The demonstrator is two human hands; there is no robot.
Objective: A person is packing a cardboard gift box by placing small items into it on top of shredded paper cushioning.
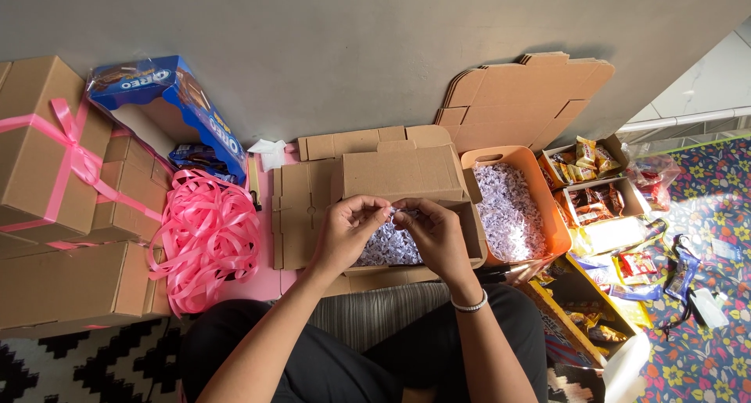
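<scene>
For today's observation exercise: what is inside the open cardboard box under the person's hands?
The open cardboard box holds white shredded paper filler. The left hand and right hand cover part of it, so anything beneath them or under the filler cannot be seen.

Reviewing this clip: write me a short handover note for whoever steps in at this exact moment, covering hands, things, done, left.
Left hand and right hand: both raised over the open cardboard box, fingertips pinching a small bit of shredded paper between them.
Things: the box lies in front of the lap, partly filled with shreds; orange basket of more shreds stands to its right; pink ribbon pile to its left.
Done: shreds already line the box; ribbon-tied boxes stacked far left.
Left: this box is open, untied, no snacks visible inside.
</scene>
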